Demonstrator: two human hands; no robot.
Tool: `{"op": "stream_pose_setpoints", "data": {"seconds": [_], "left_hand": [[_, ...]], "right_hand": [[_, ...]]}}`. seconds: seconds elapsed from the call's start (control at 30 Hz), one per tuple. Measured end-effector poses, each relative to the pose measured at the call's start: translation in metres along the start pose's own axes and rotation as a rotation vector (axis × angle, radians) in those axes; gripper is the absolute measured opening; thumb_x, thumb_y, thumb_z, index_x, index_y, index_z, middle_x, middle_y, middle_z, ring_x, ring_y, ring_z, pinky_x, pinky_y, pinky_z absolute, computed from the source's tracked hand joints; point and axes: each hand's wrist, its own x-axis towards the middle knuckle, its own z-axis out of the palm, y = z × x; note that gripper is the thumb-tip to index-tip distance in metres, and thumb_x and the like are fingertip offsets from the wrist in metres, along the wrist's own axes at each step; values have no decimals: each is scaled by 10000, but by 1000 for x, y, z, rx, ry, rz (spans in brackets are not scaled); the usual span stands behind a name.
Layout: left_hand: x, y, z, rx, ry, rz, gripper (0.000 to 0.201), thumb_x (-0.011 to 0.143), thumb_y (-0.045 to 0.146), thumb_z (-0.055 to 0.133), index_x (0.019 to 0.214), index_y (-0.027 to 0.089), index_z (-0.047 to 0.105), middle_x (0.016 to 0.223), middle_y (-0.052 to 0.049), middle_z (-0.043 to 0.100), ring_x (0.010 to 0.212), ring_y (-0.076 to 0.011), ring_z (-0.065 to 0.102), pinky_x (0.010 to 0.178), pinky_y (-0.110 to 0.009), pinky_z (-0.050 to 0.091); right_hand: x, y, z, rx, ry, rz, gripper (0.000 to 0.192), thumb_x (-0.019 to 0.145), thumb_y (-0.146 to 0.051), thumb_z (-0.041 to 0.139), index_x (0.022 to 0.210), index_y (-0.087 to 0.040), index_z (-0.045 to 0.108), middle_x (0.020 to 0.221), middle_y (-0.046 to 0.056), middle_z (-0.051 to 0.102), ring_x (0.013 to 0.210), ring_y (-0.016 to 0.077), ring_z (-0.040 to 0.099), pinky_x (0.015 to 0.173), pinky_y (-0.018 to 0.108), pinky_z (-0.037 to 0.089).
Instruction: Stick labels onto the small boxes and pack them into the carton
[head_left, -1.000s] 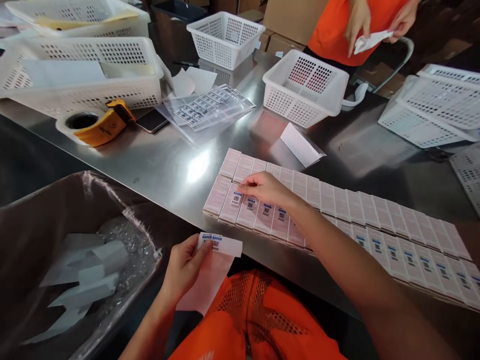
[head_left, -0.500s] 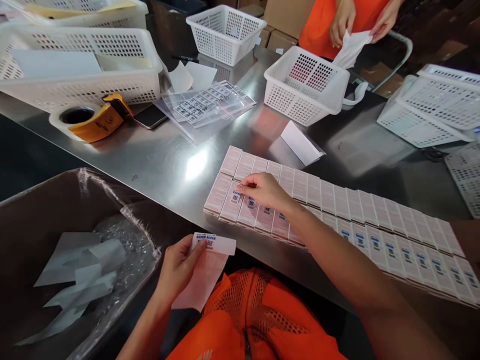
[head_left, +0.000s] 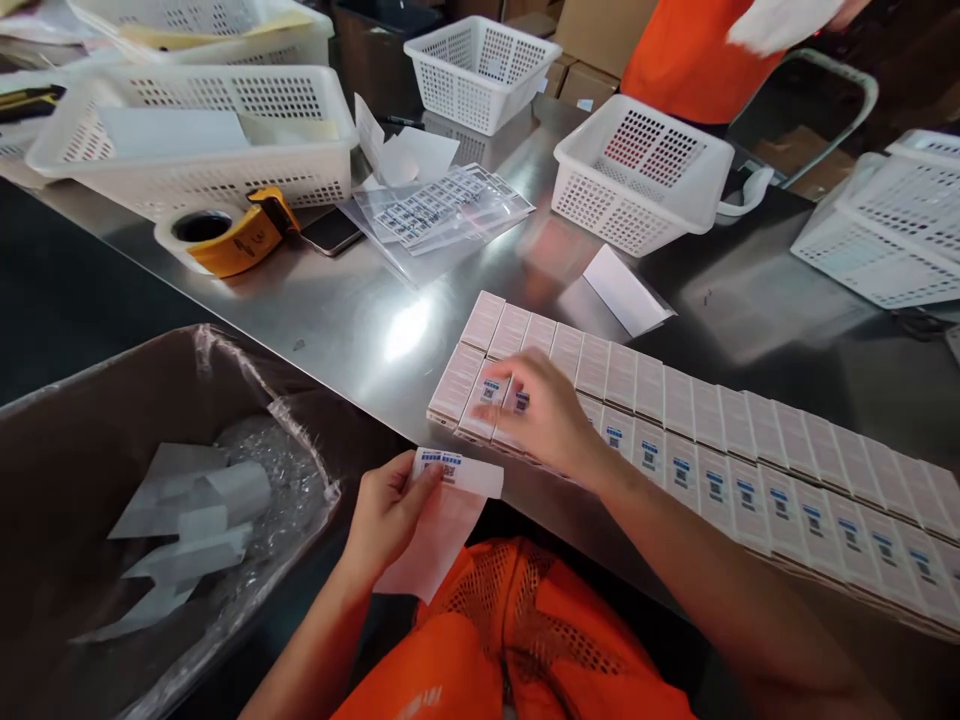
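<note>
My left hand (head_left: 391,515) pinches a backing sheet of labels (head_left: 480,480) between thumb and fingers, just off the table's near edge. Two labels with blue print and square codes show at its top edge. Slightly blurred, my right hand (head_left: 547,415) hovers over the near row of pale pink boxes (head_left: 511,330), thumb and forefinger apart with nothing visible between them. A label (head_left: 489,390) lies on the second box from the left, by my fingertips. The leftmost near box (head_left: 454,385) shows no label; many boxes to the right carry one.
White perforated baskets (head_left: 637,215) stand along the far side of the steel table (head_left: 360,325). An orange tape dispenser (head_left: 240,245), a phone (head_left: 330,232) and bagged label sheets (head_left: 442,210) lie left. A lined bin (head_left: 292,430) holds paper scraps. A co-worker's orange clothing (head_left: 690,60) shows behind.
My right hand has come off the label on the second box, moving towards me with its fingers spreading. The view has turned slightly left. The co-worker's white cloth-like item has risen.
</note>
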Motion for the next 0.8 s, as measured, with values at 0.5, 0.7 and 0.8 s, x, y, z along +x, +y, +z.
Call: {"op": "stream_pose_setpoints", "data": {"seconds": [0.5,0.7,0.8], "left_hand": [[2,-5,-3,-299,-19,-176,511,832,599,595,844,111,747,695,-42,651,665,-162,543,586,-223,411],[-1,-14,-6,-200,-14,-177,518,828,615,579,722,123,699,642,-28,617,626,-156,528,561,-223,399],[-2,-17,-9,-180,4,-194,523,807,634,588,694,134,691,647,-31,630,610,-155,533,549,-223,399]], "right_hand": [[37,7,-1,365,-98,153,211,856,-387,659,839,-183,713,822,34,704,715,142,606,633,271,442],[71,35,6,251,-322,311,347,826,-473,628,673,-162,658,561,-10,579,505,106,473,518,265,348],[68,30,8,195,-312,268,327,829,-402,629,604,-165,626,567,-11,585,526,104,478,537,264,345]]}}
